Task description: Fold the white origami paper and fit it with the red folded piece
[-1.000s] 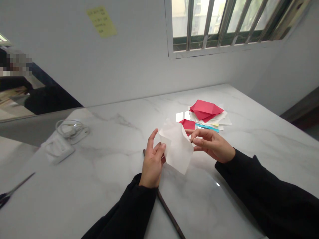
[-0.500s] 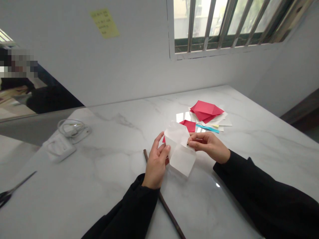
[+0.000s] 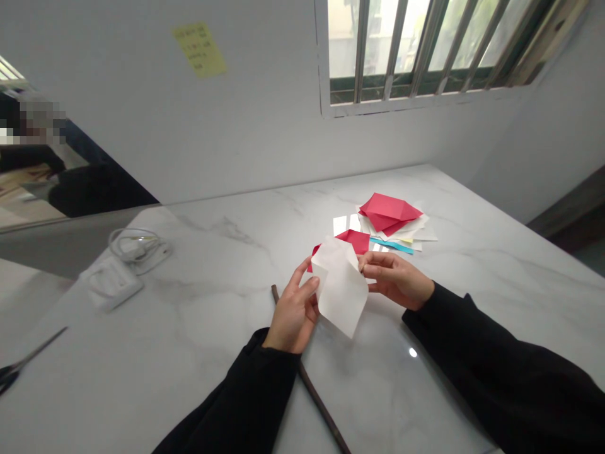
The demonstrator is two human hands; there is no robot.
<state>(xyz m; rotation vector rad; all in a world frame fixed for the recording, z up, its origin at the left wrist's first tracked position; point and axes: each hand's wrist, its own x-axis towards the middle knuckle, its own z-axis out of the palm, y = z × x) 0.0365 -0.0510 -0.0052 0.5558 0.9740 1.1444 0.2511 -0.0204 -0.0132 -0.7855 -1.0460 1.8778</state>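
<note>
Both of my hands hold one folded paper (image 3: pixel 341 289), white on the side facing me and red behind, just above a white marble table (image 3: pixel 198 328). My left hand (image 3: pixel 292 310) pinches its left edge with thumb and fingers. My right hand (image 3: pixel 396 280) pinches its upper right edge, fingers curled. Red shows at the paper's top edge. A thin dark stick (image 3: pixel 309 382) lies on the table under my left wrist.
A pile of red, white, blue and yellow paper sheets (image 3: pixel 392 221) lies beyond my hands. A white charger with coiled cable (image 3: pixel 123 265) sits at the left, scissors (image 3: pixel 21 367) at the far left edge. A wall with a barred window (image 3: pixel 425 50) stands behind.
The paper was turned and refolded between my hands; a flap bent down half a second ago now lies flatter. Both hands stayed at about the same spot.
</note>
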